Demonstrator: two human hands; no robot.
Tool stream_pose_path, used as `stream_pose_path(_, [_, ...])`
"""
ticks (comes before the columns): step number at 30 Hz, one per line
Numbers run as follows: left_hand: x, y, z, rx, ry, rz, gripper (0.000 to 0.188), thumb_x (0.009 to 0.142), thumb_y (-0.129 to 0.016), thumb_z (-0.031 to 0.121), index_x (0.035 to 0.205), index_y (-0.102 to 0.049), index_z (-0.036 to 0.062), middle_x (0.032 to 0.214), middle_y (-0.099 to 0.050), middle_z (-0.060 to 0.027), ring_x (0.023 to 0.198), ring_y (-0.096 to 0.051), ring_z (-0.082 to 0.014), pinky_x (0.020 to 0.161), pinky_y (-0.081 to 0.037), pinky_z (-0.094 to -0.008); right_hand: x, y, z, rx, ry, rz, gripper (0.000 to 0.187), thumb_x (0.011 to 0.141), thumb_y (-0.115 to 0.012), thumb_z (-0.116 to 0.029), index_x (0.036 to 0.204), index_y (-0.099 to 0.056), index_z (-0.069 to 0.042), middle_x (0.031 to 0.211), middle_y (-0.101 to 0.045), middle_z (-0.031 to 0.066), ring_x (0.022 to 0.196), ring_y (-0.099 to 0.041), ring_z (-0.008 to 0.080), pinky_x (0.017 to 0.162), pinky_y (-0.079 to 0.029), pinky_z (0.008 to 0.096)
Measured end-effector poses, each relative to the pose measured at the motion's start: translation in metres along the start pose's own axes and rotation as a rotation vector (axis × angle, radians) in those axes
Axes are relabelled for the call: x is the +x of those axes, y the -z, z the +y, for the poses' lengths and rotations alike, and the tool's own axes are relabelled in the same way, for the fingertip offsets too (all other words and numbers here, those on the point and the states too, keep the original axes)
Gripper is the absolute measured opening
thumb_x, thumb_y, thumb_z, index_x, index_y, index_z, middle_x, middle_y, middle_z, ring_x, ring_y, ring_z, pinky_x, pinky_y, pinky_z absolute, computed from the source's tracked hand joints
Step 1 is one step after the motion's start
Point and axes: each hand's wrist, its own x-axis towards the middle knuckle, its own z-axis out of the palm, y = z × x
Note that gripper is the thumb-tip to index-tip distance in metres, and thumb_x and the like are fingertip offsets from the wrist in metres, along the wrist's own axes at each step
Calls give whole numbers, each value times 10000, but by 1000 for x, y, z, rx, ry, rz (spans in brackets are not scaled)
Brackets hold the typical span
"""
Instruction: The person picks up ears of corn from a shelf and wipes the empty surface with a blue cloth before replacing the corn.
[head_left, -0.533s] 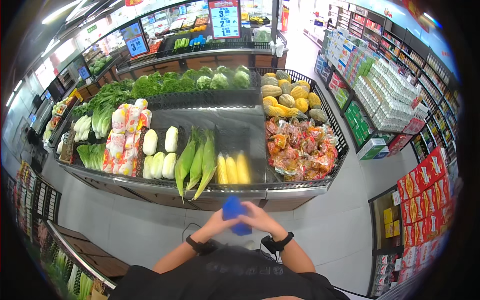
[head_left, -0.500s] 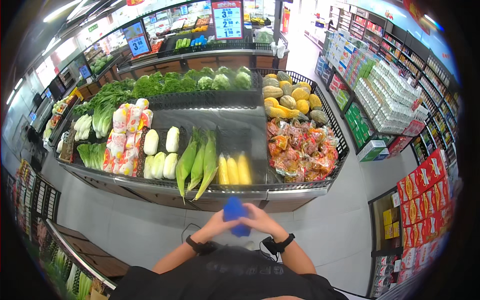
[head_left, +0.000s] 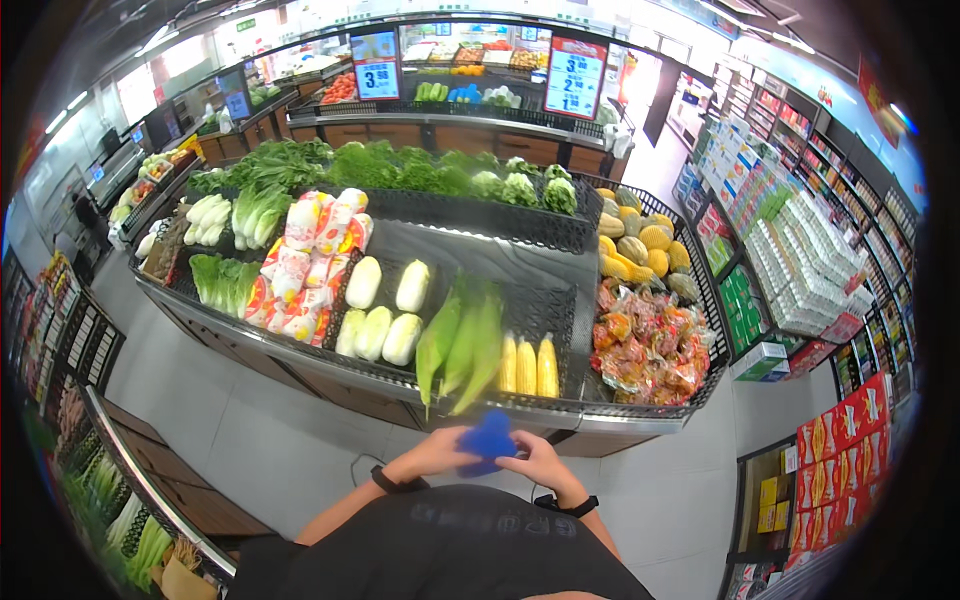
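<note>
The blue cloth (head_left: pixel 487 441) between the left hand (head_left: pixel 432 455) and right hand (head_left: pixel 533 462) looks soft and matt. The table (head_left: pixel 600 415) has a smooth metal rim and black perforated plastic liners. Far right, red-orange packs (head_left: pixel 645 345) shine in glossy film; the floor (head_left: pixel 290 440) is smooth, pale and slightly glossy

Bright overhead light, fisheye-bent, darkened rim

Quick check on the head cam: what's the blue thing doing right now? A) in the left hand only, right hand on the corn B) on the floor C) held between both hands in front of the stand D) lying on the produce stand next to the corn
C: both the left hand and the right hand close around the blue object, held close to the body, short of the produce stand and its husked corn.
</note>
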Motion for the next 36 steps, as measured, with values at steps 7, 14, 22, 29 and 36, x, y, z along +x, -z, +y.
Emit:
stream_pose_path(7, [-13,53,5,-203,75,127,474,815,-736,125,1222,-538,-16,990,-652,-61,891,-614,-116,761,-517,-265,51,-40,-4,103,270,134,239,843,-694,-37,1060,-599,-3,973,-635,35,926,-613,115,741,-521,260])
stream_pose_path(14, [-28,91,17,-408,-69,174,821,789,-768,111,1437,-271,29,1277,-535,-123,1146,-529,-182,946,-457,-321,76,-64,-58,38,226,144,249,861,-641,-129,1046,-578,24,933,-656,107,828,-622,158,745,-504,308])
stream_pose_path(22, [-35,102,17,349,-248,178,859,742,-792,193,1457,-327,96,1385,-485,-134,1263,-475,-283,1043,-362,-442,78,-92,-61,-536,616,122,185,784,-633,-66,961,-585,-47,791,-616,168,778,-599,380,681,-457,481])
stream_pose_path(29, [-4,78,30,724,-459,174,332,654,-808,144,909,-634,23,1039,-612,-131,956,-588,-323,904,-409,-438,46,-81,-50,-507,394,206,159,808,-622,-71,962,-583,-65,819,-638,153,775,-620,363,662,-478,448])
stream_pose_path(36, [23,54,63,458,-359,-125,155,764,-723,75,872,-630,13,753,-647,-137,644,-632,-264,606,-490,-328,-2,-35,-32,-453,362,259,330,759,-669,-79,1084,-613,-71,936,-656,154,860,-622,344,763,-500,410])
